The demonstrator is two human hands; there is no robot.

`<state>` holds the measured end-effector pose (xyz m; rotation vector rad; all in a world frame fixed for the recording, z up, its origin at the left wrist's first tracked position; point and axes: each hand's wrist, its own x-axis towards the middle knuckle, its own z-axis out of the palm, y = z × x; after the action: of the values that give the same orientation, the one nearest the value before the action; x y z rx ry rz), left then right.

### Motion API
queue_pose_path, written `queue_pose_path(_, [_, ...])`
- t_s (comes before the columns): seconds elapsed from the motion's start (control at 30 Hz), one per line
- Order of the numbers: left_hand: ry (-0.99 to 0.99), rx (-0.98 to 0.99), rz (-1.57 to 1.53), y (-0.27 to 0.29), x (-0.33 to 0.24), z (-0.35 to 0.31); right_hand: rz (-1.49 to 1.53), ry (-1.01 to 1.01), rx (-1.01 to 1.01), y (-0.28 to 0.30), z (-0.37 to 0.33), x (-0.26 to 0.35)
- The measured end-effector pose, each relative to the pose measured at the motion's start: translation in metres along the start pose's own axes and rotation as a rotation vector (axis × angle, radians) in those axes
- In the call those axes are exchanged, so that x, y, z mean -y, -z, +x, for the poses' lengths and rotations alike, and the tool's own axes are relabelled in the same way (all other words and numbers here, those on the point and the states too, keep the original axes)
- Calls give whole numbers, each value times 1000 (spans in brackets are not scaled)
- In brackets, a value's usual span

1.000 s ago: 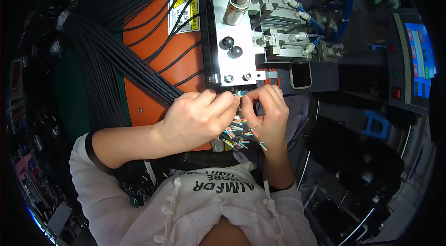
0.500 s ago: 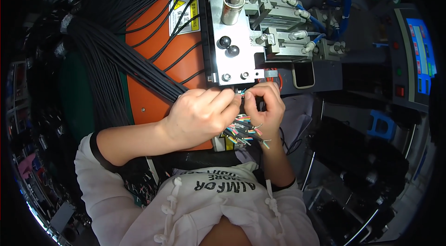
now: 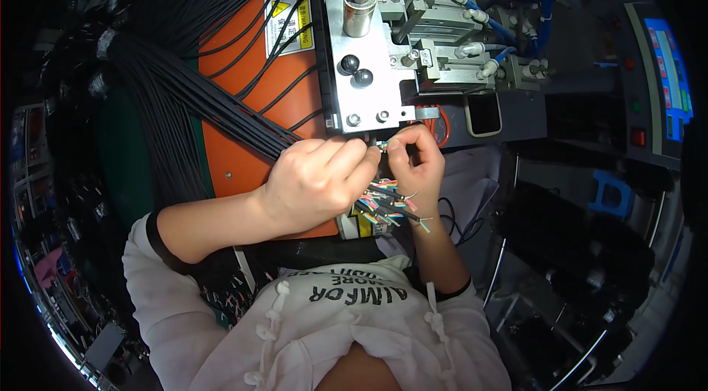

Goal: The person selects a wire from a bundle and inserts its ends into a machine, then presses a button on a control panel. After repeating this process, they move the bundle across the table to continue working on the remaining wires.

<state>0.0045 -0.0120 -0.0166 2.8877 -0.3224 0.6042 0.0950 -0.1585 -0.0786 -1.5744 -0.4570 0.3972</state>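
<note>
Fingers of the right hand (image 3: 429, 174) have shifted slightly away from those of the left hand (image 3: 313, 177), leaving more of the thin coloured wires (image 3: 383, 146) showing between them, which suggests the strands are being separated or straightened. These wires lie just below the lower edge of the metal plate (image 3: 371, 96), bridging the small gap between both sets of fingertips. The left thumb and fingers look pinched closed on one end and the right thumb and index on the other, above a cluster of stripped cable ends (image 3: 383, 204).
</note>
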Motion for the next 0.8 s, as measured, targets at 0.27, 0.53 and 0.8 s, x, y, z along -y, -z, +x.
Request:
queue_pose_path(0.27, [0,-44,-53,0,6,0,-54,-21,12,-3,1,5])
queue_pose_path(0.53, [77,90,30,14,-3,-9,52,-130,49,2,0,-1])
queue_pose_path(0.8, [129,125,-62,17,6,-5,-139,534,295,10,14,25])
